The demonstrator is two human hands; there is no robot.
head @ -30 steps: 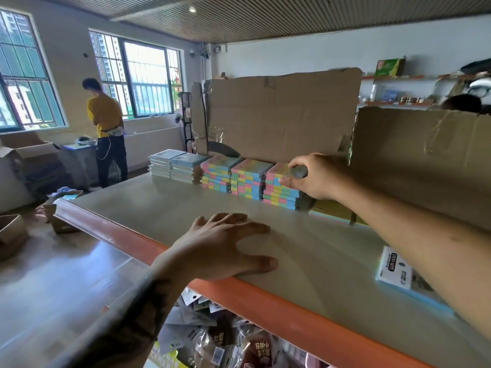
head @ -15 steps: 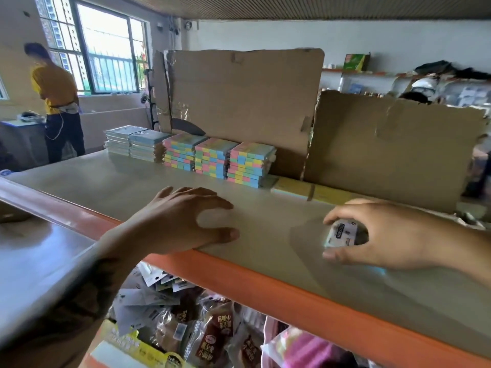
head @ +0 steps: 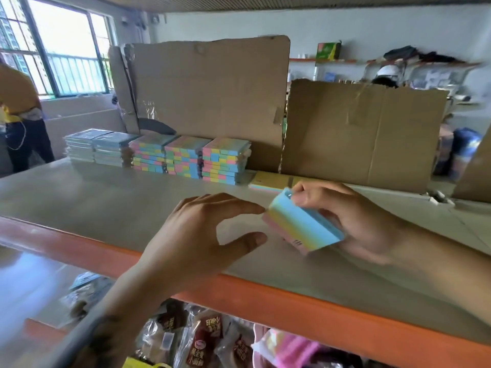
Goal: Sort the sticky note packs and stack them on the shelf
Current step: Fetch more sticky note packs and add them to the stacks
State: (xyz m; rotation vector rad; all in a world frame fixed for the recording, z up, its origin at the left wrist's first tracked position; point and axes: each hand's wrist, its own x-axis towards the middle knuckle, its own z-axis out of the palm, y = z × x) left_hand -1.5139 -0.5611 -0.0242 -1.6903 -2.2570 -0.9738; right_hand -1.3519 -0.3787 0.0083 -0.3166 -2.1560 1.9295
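The sticky note pack (head: 303,224), pastel-banded, is tilted above the shelf (head: 106,197) near its front edge, gripped in the right hand (head: 353,221); the left hand (head: 196,240), fingers spread, touches its corner.

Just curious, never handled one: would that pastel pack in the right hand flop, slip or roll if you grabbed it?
The sticky note pack probably stays stiff: it keeps a straight-edged block shape in the right hand. Flat faces suggest it won't roll. Its glossy wrap might be slightly slippery. The fingertip hold suggests it's light.
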